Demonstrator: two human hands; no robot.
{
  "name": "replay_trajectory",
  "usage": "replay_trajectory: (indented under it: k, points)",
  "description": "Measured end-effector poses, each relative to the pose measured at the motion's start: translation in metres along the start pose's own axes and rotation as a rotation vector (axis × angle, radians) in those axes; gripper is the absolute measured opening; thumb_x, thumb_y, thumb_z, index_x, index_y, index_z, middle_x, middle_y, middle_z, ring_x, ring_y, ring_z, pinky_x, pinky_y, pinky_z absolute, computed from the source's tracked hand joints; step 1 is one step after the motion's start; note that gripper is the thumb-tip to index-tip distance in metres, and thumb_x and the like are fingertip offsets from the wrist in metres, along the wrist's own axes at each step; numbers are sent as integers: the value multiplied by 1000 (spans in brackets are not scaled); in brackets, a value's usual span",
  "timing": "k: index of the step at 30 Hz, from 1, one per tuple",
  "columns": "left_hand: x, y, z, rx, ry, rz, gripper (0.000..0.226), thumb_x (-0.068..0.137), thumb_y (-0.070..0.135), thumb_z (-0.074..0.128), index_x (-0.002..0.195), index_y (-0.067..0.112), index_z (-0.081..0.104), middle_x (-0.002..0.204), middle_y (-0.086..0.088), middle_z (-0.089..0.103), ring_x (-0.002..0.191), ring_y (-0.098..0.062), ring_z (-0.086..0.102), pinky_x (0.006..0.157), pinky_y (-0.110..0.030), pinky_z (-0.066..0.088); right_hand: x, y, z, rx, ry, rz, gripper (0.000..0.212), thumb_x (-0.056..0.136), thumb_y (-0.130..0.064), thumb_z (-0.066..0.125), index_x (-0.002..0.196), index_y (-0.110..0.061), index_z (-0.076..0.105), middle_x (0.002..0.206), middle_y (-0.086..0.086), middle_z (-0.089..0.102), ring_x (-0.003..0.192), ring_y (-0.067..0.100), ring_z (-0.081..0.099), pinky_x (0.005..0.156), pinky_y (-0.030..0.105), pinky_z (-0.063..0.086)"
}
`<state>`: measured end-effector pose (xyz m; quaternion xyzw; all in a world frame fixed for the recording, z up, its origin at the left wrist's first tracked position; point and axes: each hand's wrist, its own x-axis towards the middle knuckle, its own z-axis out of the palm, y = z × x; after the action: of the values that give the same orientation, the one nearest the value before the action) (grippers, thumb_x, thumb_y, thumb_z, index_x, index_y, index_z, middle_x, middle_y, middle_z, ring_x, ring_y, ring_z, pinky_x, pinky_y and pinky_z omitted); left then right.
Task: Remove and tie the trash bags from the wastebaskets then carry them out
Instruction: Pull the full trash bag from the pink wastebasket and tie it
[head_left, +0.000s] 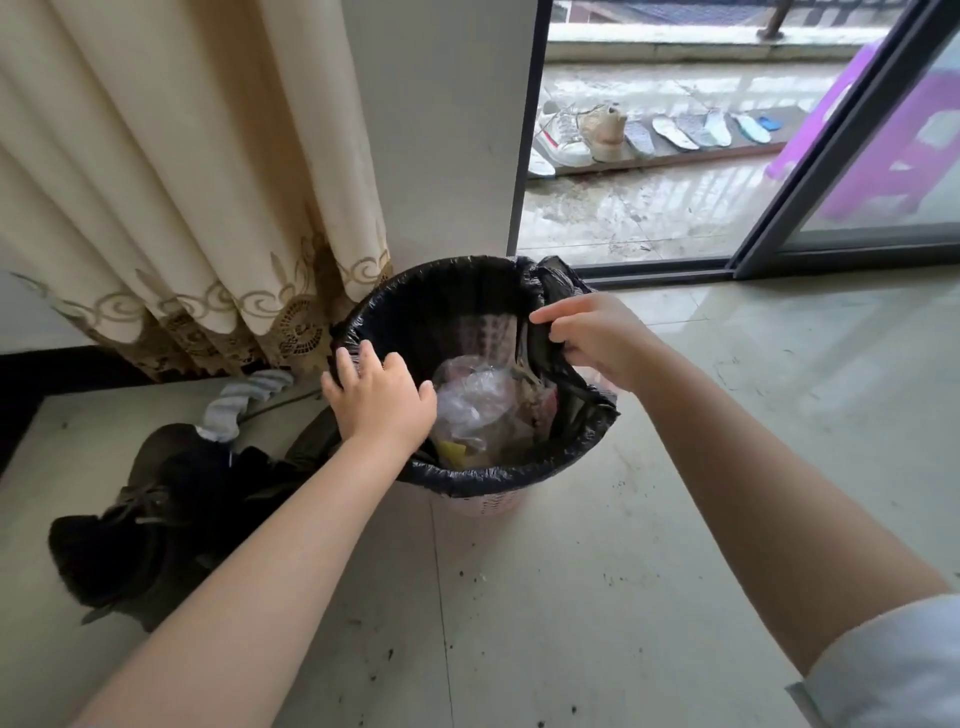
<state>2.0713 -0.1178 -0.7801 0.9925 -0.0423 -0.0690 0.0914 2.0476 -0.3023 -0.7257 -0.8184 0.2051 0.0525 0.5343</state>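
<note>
The trash bag (467, 475) is black and sits inside a pink wastebasket (480, 504) on the floor (623, 571), right in front of the person. Its edge is folded over the rim almost all the way round, so the job looks like it has only just begun. The left hand (382, 402) rests on the near-left side of the rim with the fingers spread flat, so its grip is loose and holds nothing. The right hand (587, 338) is pinched tight on a fold of the bag at the far-right side and is lifting it off the rim. Inside the bag there is clear plastic wrap (470, 395) and other small rubbish, not much, so it should be light. Left to do: free the rest of the edge, lift the bag out, tie it, and carry it out. I can see only this one basket. Just left of the basket lies a pile of dark clothes (156, 519) with a grey sock (244, 400) on top, close enough to trip on. Behind hangs a cream curtain (182, 182), close to the rim. Farther off, an open sliding door (841, 135) shows a wet balcony with shoes (576, 135), insoles (696, 130) and a purple stool (893, 150).
</note>
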Motion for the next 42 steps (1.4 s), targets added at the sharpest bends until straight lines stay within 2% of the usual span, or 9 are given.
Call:
replay_trajectory:
  k: [4,10,15,21,27,31,35,39,42]
  points:
    - [-19,-6,-5,-55,10,309,46,94,43,40,125,12,55,132,-5,54,125,-22,46,102,-37,38,8,-4,-21,-66,-167,-34,54,84,16,33,120,-13,60,57,1,39,51,12,42,79,24,53]
    - [-49,-20,3,-70,-198,668,45,83,40,63,117,11,65,116,-2,65,111,-20,59,92,-28,43,13,10,-30,-27,-59,-143,34,85,8,48,111,-7,65,89,11,60,79,20,58,64,15,55]
    - [-52,-12,3,-388,-221,561,23,81,15,69,98,0,73,92,-9,68,87,-18,60,86,-29,47,5,11,-43,-260,-28,-105,25,85,-4,48,64,-12,59,60,4,54,53,13,51,51,16,47]
    - [-47,2,-6,-386,-129,498,22,91,15,55,93,-3,67,78,-1,54,71,-11,46,63,-17,35,2,13,-55,-44,80,34,24,89,-7,45,67,-11,52,56,6,46,34,8,44,37,12,38]
    - [-57,16,1,-118,-176,705,31,87,33,60,107,10,64,98,0,60,96,-15,53,80,-21,39,-3,17,-58,76,23,118,30,94,-12,39,67,-16,52,61,6,51,56,18,54,54,23,46]
    - [-57,14,4,-292,-139,659,22,85,19,65,87,-2,69,68,8,46,76,-14,47,69,-19,33,-6,16,-61,64,-6,127,28,94,-11,38,69,-14,50,65,6,54,61,19,57,62,27,47]
    - [-54,16,9,-300,-111,623,20,93,16,53,94,-1,63,85,-6,56,84,-21,50,78,-26,40,-7,21,-57,43,-13,136,28,93,-10,37,70,-15,51,65,6,54,60,18,56,63,27,47]
    - [-46,15,4,-508,104,255,13,97,13,42,87,7,47,81,-9,50,81,-28,48,69,-33,33,1,27,-62,216,101,190,28,93,-12,36,69,-12,50,66,5,54,61,18,56,58,25,46]
    - [-33,6,-7,-229,260,80,24,97,18,42,102,3,60,104,-16,59,101,-32,54,82,-38,40,8,35,-62,337,203,235,29,91,-10,37,63,-10,46,64,6,51,58,20,53,56,26,43]
